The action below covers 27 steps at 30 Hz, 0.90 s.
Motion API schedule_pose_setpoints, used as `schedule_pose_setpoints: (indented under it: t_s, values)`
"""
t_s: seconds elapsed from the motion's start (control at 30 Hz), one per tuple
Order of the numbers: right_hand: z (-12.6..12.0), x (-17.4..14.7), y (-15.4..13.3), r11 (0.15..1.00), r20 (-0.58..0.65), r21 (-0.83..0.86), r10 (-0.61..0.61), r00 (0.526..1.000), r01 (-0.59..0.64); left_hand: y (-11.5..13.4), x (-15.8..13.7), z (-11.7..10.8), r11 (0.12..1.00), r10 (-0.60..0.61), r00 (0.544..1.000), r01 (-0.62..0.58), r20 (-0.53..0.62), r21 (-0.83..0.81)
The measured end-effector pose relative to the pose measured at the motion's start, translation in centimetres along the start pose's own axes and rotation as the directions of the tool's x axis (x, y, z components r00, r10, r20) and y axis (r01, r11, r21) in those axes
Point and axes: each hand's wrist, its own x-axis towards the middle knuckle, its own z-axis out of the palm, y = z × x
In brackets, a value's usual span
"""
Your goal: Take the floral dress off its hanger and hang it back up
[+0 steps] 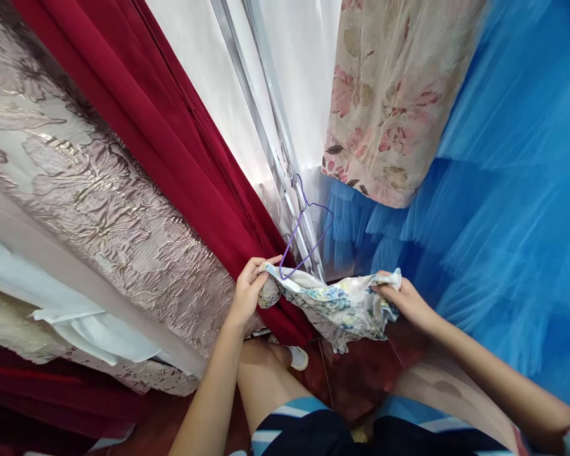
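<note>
Between my two hands stretches a white garment [356,307] with a blue and yellow floral print and ruffled edges. My left hand [251,282] pinches its left edge between thumb and fingers. At the opposite end, my right hand [401,294] grips a ruffled corner, with the fingers partly hidden by the cloth. A purple wire hanger [333,218] hangs by its hook on a metal rack post, and its lower left corner meets the garment's upper edge close to my left hand. Whether that corner is inside the garment, I cannot tell.
Metal posts [254,88] rise behind the hanger. Dark red fabric [171,133] and embossed pinkish brocade [95,190] hang on the left. A floral panel [384,120] and layered blue tulle [517,190] hang on the right. Below lies a reddish tiled floor [356,380].
</note>
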Motion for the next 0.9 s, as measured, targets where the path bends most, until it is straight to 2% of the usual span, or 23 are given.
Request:
schedule_pose_setpoints:
  t_s: [0.07, 0.23, 0.33, 0.43, 0.53, 0.6, 0.7, 0.9]
  values:
    - [0.5, -0.2, 0.0, 0.998, 0.062, -0.039, -0.047, 0.997, 0.05, 0.0, 0.3, 0.9, 0.997, -0.029, 0.999, 0.03, 0.015, -0.074]
    - [2.3, 0.9, -0.5, 0.966, 0.173, -0.115, -0.209, 0.963, 0.23, 0.1, 0.0, 1.8, 0.995, 0.068, 0.997, -0.067, -0.018, 0.077]
    - [3.7, 2.4, -0.5, 0.926, 0.208, -0.167, -0.301, 0.931, 0.337, 0.2, -0.4, 2.0, 0.998, 0.061, 0.998, -0.061, -0.033, -0.016]
    - [5.8, 4.2, -0.5, 0.883, 0.298, -0.169, -0.378, 0.876, 0.438, 0.4, -0.5, 2.4, 0.991, -0.018, 0.999, 0.023, 0.036, -0.129]
    - [8.2, 6.1, -0.7, 0.835, 0.405, -0.149, -0.436, 0.804, 0.529, 0.9, -0.5, 2.9, 0.995, -0.022, 0.998, 0.027, 0.054, -0.092]
    - [9.7, 7.2, -0.7, 0.831, 0.418, -0.141, -0.444, 0.793, 0.539, 1.4, -0.5, 3.2, 1.0, 0.007, 1.0, -0.007, 0.024, 0.0]
    - [11.1, 7.8, -0.6, 0.849, 0.406, -0.116, -0.433, 0.805, 0.515, 2.2, -0.2, 3.0, 0.992, 0.043, 0.999, -0.039, -0.033, 0.12]
    - [11.4, 6.4, -1.1, 0.89, 0.376, -0.012, -0.419, 0.827, 0.456, 2.0, 1.5, 1.2, 0.988, 0.074, 0.986, -0.052, -0.147, 0.148]
